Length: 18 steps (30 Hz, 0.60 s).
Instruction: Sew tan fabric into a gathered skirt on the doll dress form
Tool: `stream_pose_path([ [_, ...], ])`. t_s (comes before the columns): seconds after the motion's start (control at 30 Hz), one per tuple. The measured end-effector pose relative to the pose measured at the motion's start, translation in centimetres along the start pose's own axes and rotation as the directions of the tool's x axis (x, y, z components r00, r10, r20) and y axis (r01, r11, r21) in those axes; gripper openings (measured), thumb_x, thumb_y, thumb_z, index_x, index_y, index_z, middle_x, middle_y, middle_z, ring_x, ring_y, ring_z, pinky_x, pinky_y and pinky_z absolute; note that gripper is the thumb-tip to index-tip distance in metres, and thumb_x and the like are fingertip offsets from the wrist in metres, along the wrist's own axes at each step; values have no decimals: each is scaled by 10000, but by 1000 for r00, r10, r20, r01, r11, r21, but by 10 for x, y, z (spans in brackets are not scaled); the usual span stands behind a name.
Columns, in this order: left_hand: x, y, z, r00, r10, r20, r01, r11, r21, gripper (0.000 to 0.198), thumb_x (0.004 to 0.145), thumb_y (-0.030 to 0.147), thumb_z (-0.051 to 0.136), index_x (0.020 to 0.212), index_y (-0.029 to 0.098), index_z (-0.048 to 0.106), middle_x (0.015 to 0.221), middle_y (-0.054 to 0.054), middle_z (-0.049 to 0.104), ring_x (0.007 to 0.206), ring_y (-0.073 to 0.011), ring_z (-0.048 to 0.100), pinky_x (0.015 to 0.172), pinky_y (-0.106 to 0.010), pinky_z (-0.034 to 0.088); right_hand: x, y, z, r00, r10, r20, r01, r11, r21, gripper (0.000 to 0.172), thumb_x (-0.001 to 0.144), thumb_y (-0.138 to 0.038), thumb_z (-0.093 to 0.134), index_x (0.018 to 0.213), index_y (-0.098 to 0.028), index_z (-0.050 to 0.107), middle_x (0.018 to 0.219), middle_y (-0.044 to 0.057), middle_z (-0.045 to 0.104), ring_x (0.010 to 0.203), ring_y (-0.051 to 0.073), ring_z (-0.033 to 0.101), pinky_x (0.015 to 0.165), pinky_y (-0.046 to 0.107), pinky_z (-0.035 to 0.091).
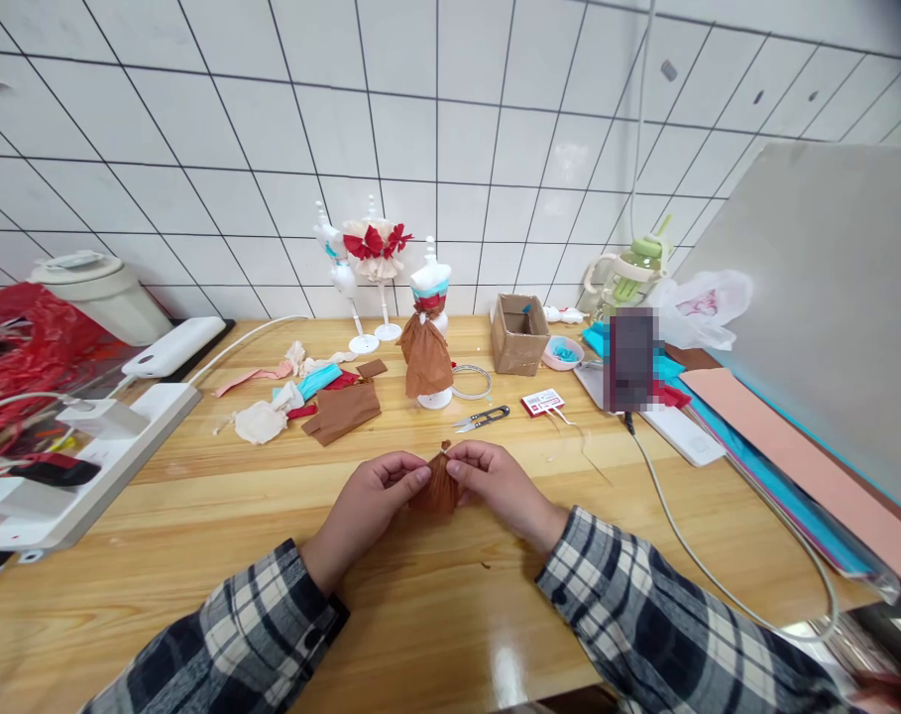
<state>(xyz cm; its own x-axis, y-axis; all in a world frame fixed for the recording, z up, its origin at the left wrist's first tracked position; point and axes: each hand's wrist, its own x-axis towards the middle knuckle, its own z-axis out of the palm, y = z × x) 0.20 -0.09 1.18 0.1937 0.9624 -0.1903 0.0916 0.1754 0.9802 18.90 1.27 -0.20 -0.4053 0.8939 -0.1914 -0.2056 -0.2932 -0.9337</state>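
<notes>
A gathered piece of brown crepe paper (pixel 436 491) is pinched near its tied top between my two hands, flaring out below. My left hand (pixel 376 496) grips its left side with thumb and index finger. On the right side, my right hand (pixel 504 488) pinches it the same way. Just behind stands a small white mannequin (pixel 431 278) dressed in blue, red and brown paper, with a brown gathered piece (pixel 426 362) on its front. Thread snips (pixel 484 418) lie behind my right hand, and a flat brown paper piece (pixel 344 412) lies behind my left.
Two more mannequins (pixel 382 288) stand near the tiled wall. Paper scraps (pixel 261 420) lie left; a cardboard box (pixel 519 342), pink bowl (pixel 563 353), thread card (pixel 543 402) and cable (pixel 688 555) are right. A power strip (pixel 115 466) edges the left side.
</notes>
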Motion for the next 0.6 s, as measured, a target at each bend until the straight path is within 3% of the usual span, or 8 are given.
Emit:
stream_pose_path([
  [0.07,1,-2,-1,999,-51,5,51,984,-172,240,727,379,725,792,154,677,734,-5,676,672,-134,587,664,-249,457,0,0,-2,999,37,39,-42,992,118,344,651,-415,787,829,-157,644,776,4,631,671,109,581,610,236,489],
  [0.2,0,-2,-1,976,-139,166,200,872,-448,248,720,346,742,843,146,665,840,-58,699,766,-177,632,743,-307,489,-3,-4,-2,995,61,84,-77,978,196,334,625,-361,809,855,-170,663,842,16,653,752,134,597,685,264,486],
  [0.33,0,-3,0,980,-137,144,185,896,-404,225,706,322,762,798,144,660,758,-22,667,690,-139,596,681,-262,459,-4,-6,-1,999,-15,40,9,989,150,340,687,-382,762,959,-194,680,944,34,650,844,150,591,719,264,472],
  [0.47,2,-7,1,986,-115,118,147,938,-315,242,689,335,774,741,128,659,684,4,623,633,-107,532,620,-221,409,-1,-4,-1,999,-2,-51,11,985,172,305,638,-377,807,805,-165,665,786,-4,635,715,103,563,678,227,439],
  [0.6,1,-6,0,980,-136,146,183,907,-378,251,710,351,756,713,124,649,688,-8,643,639,-113,551,629,-227,428,0,-1,-3,996,55,66,-69,968,241,315,618,-364,829,778,-157,652,764,-14,629,697,93,567,679,228,447],
])
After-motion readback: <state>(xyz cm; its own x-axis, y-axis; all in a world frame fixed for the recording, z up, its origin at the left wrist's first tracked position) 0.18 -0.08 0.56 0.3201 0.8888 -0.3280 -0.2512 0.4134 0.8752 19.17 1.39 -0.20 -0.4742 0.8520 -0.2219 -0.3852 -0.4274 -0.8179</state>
